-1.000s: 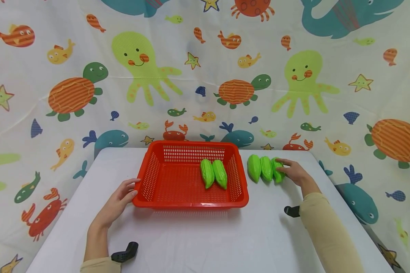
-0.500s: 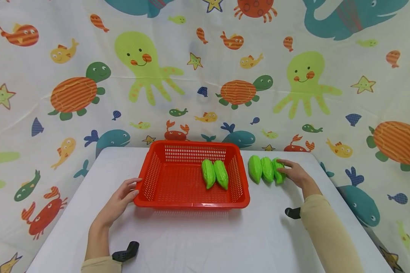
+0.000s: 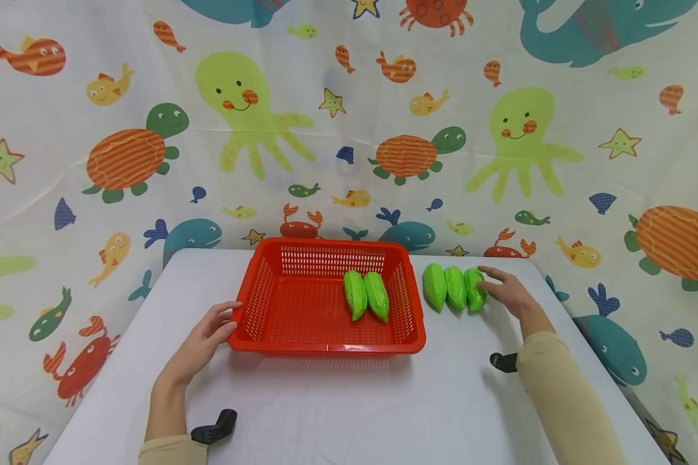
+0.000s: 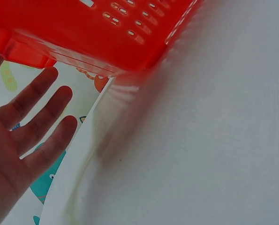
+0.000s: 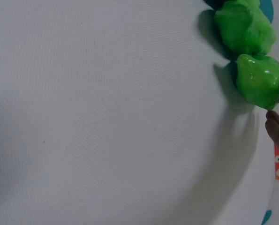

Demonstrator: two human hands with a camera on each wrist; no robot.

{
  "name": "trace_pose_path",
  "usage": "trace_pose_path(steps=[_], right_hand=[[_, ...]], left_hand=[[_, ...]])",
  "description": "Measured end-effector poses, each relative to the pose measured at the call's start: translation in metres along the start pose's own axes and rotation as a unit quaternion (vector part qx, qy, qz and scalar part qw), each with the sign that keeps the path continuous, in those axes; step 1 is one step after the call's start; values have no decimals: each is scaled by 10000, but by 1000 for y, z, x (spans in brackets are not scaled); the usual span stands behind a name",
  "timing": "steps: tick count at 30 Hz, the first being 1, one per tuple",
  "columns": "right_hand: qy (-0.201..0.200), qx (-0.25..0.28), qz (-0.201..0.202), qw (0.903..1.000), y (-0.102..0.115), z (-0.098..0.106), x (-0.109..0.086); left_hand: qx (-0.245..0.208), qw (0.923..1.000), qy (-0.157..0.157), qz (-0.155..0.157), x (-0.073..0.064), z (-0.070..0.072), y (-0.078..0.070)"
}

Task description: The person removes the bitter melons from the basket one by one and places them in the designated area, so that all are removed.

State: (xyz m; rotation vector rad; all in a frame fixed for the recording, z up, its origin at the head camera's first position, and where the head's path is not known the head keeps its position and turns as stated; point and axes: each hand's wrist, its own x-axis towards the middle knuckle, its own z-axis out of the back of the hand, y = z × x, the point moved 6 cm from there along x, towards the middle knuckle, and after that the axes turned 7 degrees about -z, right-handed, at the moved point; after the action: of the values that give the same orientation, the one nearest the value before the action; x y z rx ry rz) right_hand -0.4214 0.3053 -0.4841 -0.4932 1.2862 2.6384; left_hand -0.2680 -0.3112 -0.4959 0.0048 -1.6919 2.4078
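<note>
My left hand (image 3: pixel 200 342) rests its fingertips at the left rim of a red plastic basket (image 3: pixel 326 349). In the left wrist view its fingers (image 4: pixel 45 112) are spread and nearly straight beside the basket wall (image 4: pixel 83 33). Two glossy green ribbed fruits, shaped like star fruit, lie inside the basket; one is the left fruit (image 3: pixel 355 296). Three more stand in a row right of it, ending with the rightmost fruit (image 3: pixel 474 290). My right hand (image 3: pixel 512 294) is at that fruit's right side, fingers loosely extended. The right wrist view shows its fingertips (image 5: pixel 275 126) right at the fruit (image 5: pixel 261 79).
A white table (image 3: pixel 326 413) carries everything. Behind it hangs a cloth (image 3: pixel 337 116) printed with sea animals. A black strap-on camera (image 3: pixel 214 427) sits on the left wrist and another camera (image 3: pixel 503 361) on the right.
My right hand has drawn slightly to the right, uncovering more of the rightmost fruit, which has straightened a little. The left hand stays at the basket rim. The head view has shifted slightly.
</note>
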Motion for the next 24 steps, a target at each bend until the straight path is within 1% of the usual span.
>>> trace_pose_path(steps=[3,8,11,14,16,19,22,24], right_hand=[[-308,11,-21,9995,6,8,-1],[-868,210,-157,9959,19,22,-5],[-1148,423,-117,9924,30,26,-9],[-1341,616,-88,9890,42,26,-14],[-1421,681,-32,9875,51,24,-18],[-1452,776,164,9862,67,19,-24],[-1380,900,418,9855,85,13,-30],[-1241,1002,558,9856,97,8,-35]], left_hand=[[22,10000,-5,-9,0,0,0],[42,10000,-6,-7,0,0,0],[48,10000,-7,-1,0,1,0],[58,10000,-1,6,0,1,-1],[61,10000,7,17,0,1,-1],[64,10000,8,36,0,1,0],[63,10000,6,45,0,0,0],[47,10000,1,55,-1,0,0]])
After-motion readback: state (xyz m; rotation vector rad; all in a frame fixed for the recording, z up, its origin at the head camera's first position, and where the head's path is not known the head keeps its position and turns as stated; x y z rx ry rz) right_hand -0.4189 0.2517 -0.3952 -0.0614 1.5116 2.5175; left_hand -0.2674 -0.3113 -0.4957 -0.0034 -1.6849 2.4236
